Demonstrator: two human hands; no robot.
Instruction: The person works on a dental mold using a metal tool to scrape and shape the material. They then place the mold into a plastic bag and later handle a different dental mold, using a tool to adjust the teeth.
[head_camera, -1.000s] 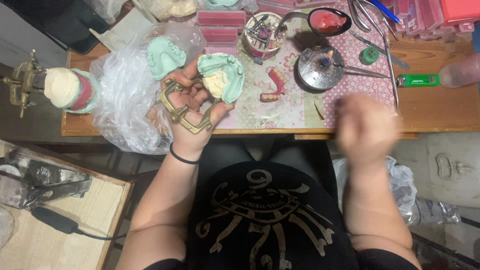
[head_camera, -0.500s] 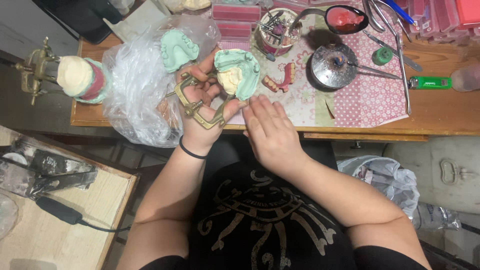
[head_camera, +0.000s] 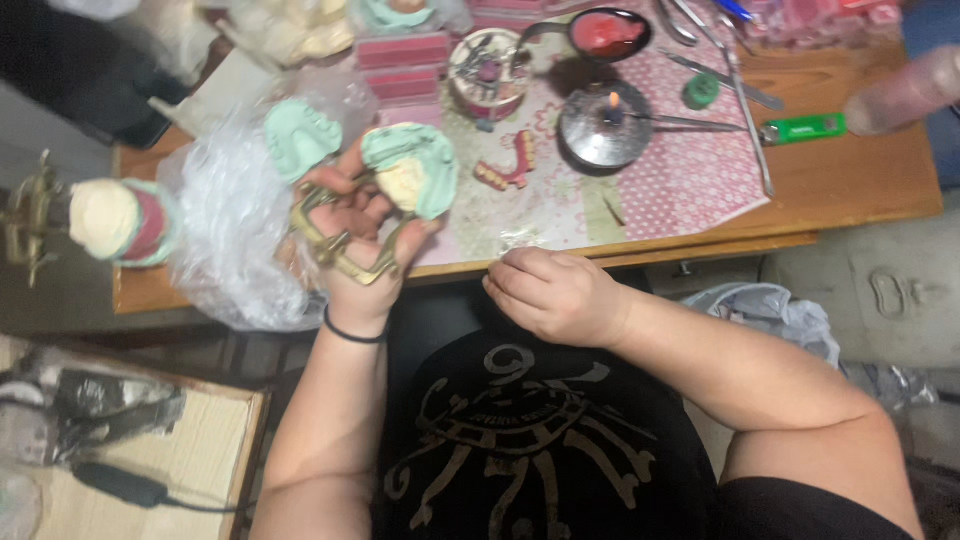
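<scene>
1. We have one view, from a camera worn on the person's head.
2. It looks steeply down past the chest, over the left hand (head_camera: 360, 250) and right hand (head_camera: 555, 295), to the wooden table (head_camera: 850, 185) edge.
3. It sits close; the forearms fill the lower frame.
4. No second view shares the scene.

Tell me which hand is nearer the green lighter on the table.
Right. The right hand rests at the table's front edge, well short of the green lighter; the left hand, holding a brass frame, is farther left.
</scene>
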